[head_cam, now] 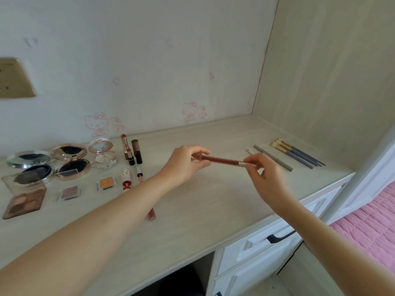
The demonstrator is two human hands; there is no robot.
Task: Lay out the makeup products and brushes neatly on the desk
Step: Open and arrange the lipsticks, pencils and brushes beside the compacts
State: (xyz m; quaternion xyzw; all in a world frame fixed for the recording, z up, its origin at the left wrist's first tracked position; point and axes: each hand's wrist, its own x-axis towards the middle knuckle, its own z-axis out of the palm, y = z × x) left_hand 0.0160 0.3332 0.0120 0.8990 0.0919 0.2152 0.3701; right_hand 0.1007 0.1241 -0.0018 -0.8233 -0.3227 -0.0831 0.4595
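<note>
**Now held at both ends: the lip pencil above the surface**

Right now a slim reddish-brown lip pencil with a pale metallic band near one end hangs in the air over the middle of the pale wood-grain surface, touching nothing below it. Its long axis runs nearly level, left to right across the view, dipping slightly toward the right. The left hand pinches the darker left end between curled fingertips and thumb; the right hand pinches the banded right end the same way. So both grips are clamped on the pencil, one at each tip, with the shaft bare between them.

What the next move likely turns on is alignment. The nearest neat row lies to the right: a long grey pencil and, beyond it, a group of grey-handled brushes with gold ferrules, all slanting from upper left to lower right. The held pencil sits just left of that row, on the right hand's side, and its axis is flatter than theirs. To match them it would probably need a small turn before being set down parallel beside the grey pencil.

Open compacts, small palettes and lipsticks lie well apart on the left.
</note>
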